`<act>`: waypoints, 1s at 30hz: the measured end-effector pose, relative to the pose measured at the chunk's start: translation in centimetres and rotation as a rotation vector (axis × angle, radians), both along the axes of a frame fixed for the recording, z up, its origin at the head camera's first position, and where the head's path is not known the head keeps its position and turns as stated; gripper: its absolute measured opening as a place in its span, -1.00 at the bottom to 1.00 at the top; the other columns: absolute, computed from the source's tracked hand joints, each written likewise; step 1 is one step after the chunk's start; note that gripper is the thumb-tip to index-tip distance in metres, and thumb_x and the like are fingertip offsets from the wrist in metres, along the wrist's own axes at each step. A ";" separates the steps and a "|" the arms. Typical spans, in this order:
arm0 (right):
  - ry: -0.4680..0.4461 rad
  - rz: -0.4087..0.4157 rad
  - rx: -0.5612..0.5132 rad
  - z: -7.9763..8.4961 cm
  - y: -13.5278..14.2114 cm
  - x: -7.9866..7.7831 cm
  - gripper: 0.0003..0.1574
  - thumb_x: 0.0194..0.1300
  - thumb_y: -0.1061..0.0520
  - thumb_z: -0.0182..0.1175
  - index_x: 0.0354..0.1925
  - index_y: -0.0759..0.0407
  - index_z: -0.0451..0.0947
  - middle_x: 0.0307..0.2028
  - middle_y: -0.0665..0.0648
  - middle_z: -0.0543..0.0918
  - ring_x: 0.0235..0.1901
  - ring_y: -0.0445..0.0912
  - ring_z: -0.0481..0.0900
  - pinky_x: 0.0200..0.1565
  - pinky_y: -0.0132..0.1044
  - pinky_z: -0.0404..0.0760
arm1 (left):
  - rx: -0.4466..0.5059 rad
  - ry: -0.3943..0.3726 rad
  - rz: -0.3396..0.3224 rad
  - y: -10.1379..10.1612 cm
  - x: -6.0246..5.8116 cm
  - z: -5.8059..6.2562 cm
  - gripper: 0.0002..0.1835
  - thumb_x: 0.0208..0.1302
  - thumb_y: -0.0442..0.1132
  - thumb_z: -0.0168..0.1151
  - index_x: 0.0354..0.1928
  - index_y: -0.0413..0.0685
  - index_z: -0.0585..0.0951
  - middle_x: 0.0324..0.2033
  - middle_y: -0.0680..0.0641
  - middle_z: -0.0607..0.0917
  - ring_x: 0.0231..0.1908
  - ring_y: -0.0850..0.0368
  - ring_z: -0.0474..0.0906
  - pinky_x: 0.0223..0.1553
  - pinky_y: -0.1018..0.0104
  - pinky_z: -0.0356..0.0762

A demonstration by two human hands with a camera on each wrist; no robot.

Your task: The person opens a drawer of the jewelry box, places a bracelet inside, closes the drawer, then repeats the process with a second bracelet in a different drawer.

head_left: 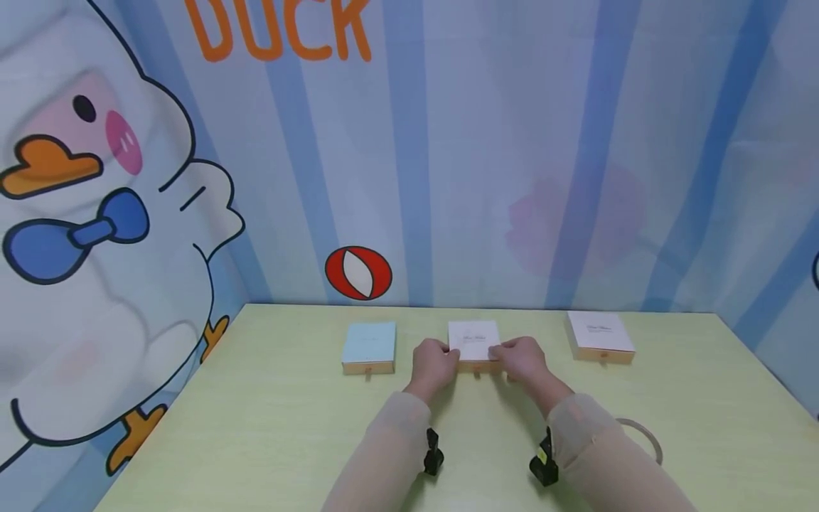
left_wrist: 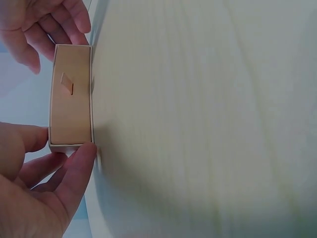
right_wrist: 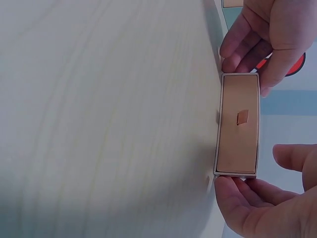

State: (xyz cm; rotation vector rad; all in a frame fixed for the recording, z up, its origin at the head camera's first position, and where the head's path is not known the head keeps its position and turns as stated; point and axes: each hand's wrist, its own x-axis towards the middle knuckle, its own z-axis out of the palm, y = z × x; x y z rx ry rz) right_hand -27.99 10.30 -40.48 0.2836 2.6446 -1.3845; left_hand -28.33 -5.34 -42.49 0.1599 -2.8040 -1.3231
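Note:
Between my two hands is a white-topped drawer box (head_left: 475,338), its tan front (left_wrist: 72,99) facing me with a small pull tab (right_wrist: 242,117) in the middle. My left hand (head_left: 435,364) grips the left end, thumb at the top edge and fingers along the side. At the other end my right hand (head_left: 526,359) touches the side with its fingertips. The right thumb (right_wrist: 292,156) is raised, apart from the box in the right wrist view. The drawer is shut, and the box sits at table level.
A light-blue drawer box (head_left: 369,343) stands to the left on the pale wooden table (head_left: 256,427). Another white drawer box (head_left: 600,332) is farther right. Behind the table hangs a printed duck backdrop (head_left: 473,156). Beside my right sleeve curves a cable (head_left: 649,434).

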 end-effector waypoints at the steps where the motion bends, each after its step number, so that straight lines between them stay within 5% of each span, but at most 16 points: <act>1: 0.003 0.002 -0.003 -0.1 0.1 0.0 -0.46 0.28 0.04 0.12 0.04 0.45 0.49 -0.03 0.36 0.58 -0.36 0.00 0.58 -0.36 -0.31 0.53 | -0.004 -0.001 -0.001 0.0 0.0 -0.1 -0.71 0.28 -0.19 0.15 -0.15 -0.30 0.67 -0.12 -0.18 0.69 -0.07 0.01 0.59 -0.02 0.13 0.55; 15: -0.012 0.035 -0.063 -0.2 0.5 0.4 -0.36 0.30 0.00 0.13 0.14 0.47 0.40 0.08 0.40 0.51 -0.11 0.06 0.52 -0.17 -0.21 0.59 | -0.051 0.003 -0.023 0.3 0.5 0.1 -0.58 0.31 -0.14 0.12 0.01 -0.40 0.54 -0.01 -0.27 0.62 0.05 -0.11 0.54 0.06 0.06 0.50; 20: -0.005 0.058 -0.065 -0.4 0.9 0.4 -0.34 0.32 -0.02 0.11 0.17 0.47 0.37 0.11 0.43 0.48 -0.06 0.09 0.54 -0.10 -0.13 0.60 | -0.071 -0.001 -0.020 1.0 1.1 0.5 -0.57 0.28 -0.12 0.15 -0.02 -0.39 0.51 -0.07 -0.28 0.62 -0.06 -0.10 0.57 -0.01 0.06 0.54; 30: -0.003 0.086 -0.058 0.3 1.8 0.8 -0.33 0.36 -0.02 0.06 0.21 0.46 0.32 0.16 0.43 0.44 0.06 0.19 0.52 0.02 -0.01 0.56 | -0.231 0.045 -0.011 2.9 1.9 1.2 -0.41 0.27 -0.03 0.17 0.19 -0.32 0.41 0.08 -0.30 0.47 0.05 -0.21 0.44 0.00 -0.03 0.49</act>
